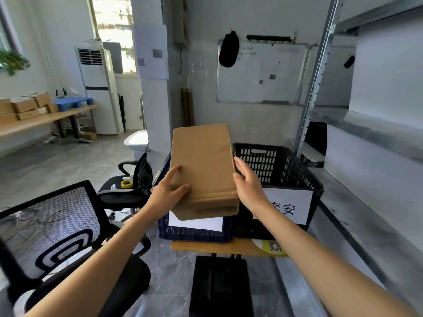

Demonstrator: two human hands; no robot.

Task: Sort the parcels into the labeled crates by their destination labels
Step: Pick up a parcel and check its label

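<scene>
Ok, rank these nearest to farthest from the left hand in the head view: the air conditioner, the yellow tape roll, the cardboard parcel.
1. cardboard parcel: touching, since the left hand grips its near left corner.
2. yellow tape roll: a short way off to the left of the hand.
3. white air conditioner: far back on the left, standing against the wall.

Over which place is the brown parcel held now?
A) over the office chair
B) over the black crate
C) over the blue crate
C: the parcel, between the left hand and the right hand, hides most of the blue crate; the black crate stands beside it, to the right.
</scene>
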